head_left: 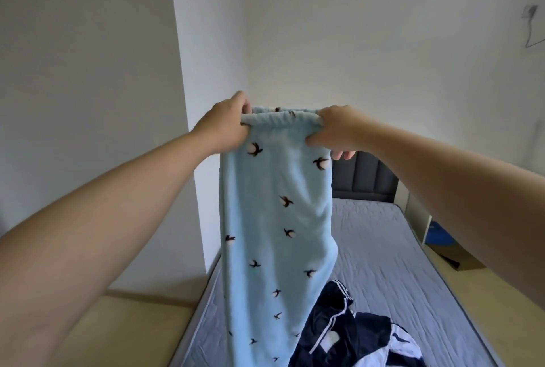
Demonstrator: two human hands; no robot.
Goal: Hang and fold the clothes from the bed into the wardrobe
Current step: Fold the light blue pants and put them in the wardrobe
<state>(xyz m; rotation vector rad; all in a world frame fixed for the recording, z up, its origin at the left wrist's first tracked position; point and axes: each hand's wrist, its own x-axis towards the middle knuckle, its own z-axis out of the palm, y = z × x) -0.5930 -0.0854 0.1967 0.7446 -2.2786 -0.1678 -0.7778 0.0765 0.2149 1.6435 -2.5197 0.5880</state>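
Landmark: I place everything against the bed, which runs away from me toward a dark headboard.
Trousers: the light blue fleece trousers with a small dark bird print hang above the near end of the bed, waistband up, legs dropping out of view below.
Left grip: my left hand is closed on the left end of the elastic waistband, fingers curled over the top edge.
Right grip: my right hand is closed on the right end, thumb in front and fingertips showing behind the cloth.
Why held so: I judge the two ends are pulled apart and lifted so the waistband sits level and the legs fall straight, which lets me see how the trousers lie before folding them.
Other clothes: a navy jacket with white stripes lies crumpled on the near end of the bed, just right of the hanging legs; it waits its turn.
Wardrobe: not in view, so I cannot say where it stands relative to the bed.
Progress: early, I think; this piece is not yet folded and at least one more remains on the bed.
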